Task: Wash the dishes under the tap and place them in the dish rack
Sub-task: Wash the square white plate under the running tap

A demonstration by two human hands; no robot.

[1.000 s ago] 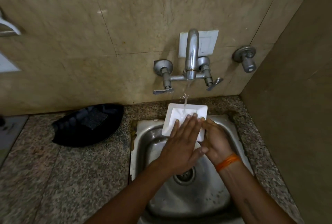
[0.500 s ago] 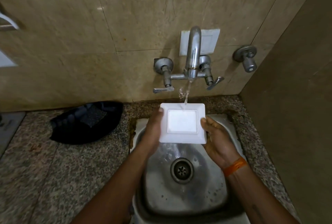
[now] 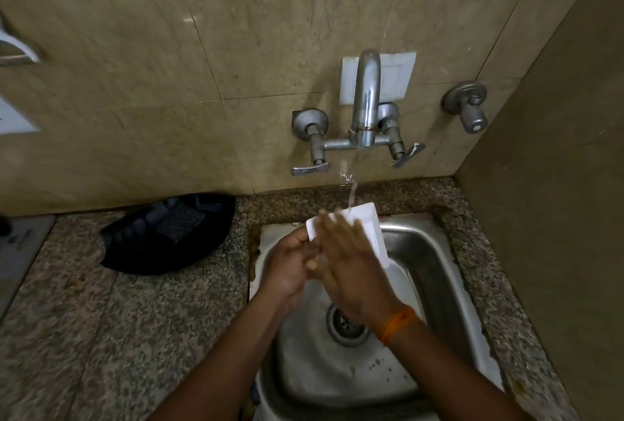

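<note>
white rectangular ceramic dish point(image 3: 369, 231) held tilted over the steel sink point(image 3: 435, 251), under the water stream from the chrome wall tap point(image 3: 366, 99) | left hand point(image 3: 290, 268) gripped round its left edge | right hand point(image 3: 351, 265) laid flat across it, fingers straight

No words, brands or numbers can be read anywhere here. The grey mat point(image 3: 20, 251) at the left edge carries small marks, too blurred to make out.

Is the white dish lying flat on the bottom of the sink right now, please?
No, the white dish is held tilted above the sink by the left hand, under the running tap.
</note>
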